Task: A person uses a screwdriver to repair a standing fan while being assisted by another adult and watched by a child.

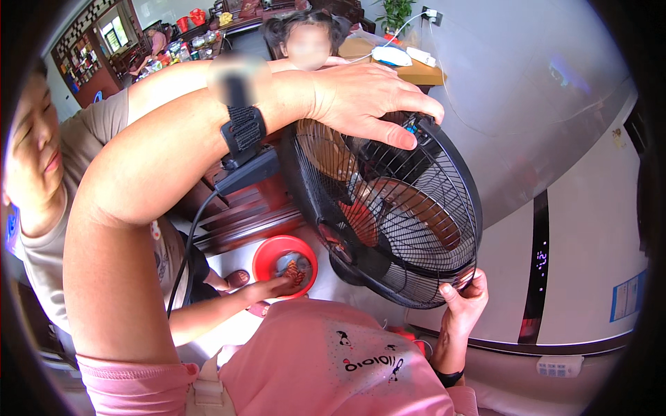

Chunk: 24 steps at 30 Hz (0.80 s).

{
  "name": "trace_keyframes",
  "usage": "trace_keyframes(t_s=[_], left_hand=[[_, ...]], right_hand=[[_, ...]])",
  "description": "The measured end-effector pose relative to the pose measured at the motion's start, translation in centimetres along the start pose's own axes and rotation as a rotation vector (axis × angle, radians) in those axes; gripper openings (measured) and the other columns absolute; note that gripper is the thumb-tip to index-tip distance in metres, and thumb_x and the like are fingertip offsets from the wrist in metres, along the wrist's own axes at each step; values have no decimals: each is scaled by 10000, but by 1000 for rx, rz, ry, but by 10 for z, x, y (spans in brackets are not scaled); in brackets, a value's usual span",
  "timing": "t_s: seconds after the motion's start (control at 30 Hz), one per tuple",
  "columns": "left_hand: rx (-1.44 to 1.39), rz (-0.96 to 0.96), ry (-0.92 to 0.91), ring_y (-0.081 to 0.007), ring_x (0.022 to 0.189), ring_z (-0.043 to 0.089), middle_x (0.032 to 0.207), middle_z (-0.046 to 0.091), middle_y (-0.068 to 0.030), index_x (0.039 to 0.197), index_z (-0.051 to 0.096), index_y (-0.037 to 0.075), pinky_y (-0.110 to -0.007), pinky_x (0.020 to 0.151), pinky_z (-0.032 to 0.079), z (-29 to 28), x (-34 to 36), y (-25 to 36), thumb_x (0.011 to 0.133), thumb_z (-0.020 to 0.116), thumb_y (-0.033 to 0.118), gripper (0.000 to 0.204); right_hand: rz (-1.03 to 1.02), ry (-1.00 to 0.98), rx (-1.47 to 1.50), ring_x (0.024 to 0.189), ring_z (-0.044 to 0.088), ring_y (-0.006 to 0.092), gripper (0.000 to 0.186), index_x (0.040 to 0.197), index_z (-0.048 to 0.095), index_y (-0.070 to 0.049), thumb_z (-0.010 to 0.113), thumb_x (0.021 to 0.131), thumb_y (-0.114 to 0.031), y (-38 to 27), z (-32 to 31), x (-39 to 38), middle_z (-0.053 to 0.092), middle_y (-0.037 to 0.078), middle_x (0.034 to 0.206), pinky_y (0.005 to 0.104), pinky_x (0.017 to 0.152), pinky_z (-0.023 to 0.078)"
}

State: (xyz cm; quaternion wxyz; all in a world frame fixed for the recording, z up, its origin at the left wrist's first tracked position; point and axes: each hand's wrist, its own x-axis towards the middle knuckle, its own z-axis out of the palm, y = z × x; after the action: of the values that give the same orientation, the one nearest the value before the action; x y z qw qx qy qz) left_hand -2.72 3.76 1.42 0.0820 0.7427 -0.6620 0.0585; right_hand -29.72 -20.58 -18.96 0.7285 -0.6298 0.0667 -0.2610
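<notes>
A black electric fan point(368, 260) with a round wire cage and brownish see-through blades is held tilted in front of me. My left hand point(374, 104) reaches over its upper edge, thumb on the wires and fingers curled around the rim. Low on the right side, my right hand point(466, 298) pinches the cage rim between thumb and fingers. A black bar-shaped part point(248, 171) with a cord shows left of the cage, below my wrist; how it joins the fan is hidden.
At left, a person point(41, 173) in a grey-brown shirt has one hand in a red basin point(262, 260), on an orange patterned thing. A child point(305, 45) stands behind the fan. A wooden table point(423, 74) bears white devices; a white cabinet point(583, 263) stands right.
</notes>
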Motion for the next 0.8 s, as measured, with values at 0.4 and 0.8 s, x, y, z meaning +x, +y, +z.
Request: trace_keyframes(t_s=[0.4,0.8], left_hand=[[114,11,46,-337,1292,501,1309,586,-132,1349,515,132,-516,1144,291,2,-2,8,955,542,538,566],[181,-26,42,-311,1365,455,1398,546,-84,1369,504,149,-565,1214,164,5,0,4,984,403,646,636]], right_hand=[[-63,35,54,728,445,53,439,930,587,-73,921,650,-20,4,7,4,509,-55,839,205,688,382],[-95,52,-7,746,460,57,450,946,589,-69,920,648,2,3,8,4,519,-48,849,212,696,403]])
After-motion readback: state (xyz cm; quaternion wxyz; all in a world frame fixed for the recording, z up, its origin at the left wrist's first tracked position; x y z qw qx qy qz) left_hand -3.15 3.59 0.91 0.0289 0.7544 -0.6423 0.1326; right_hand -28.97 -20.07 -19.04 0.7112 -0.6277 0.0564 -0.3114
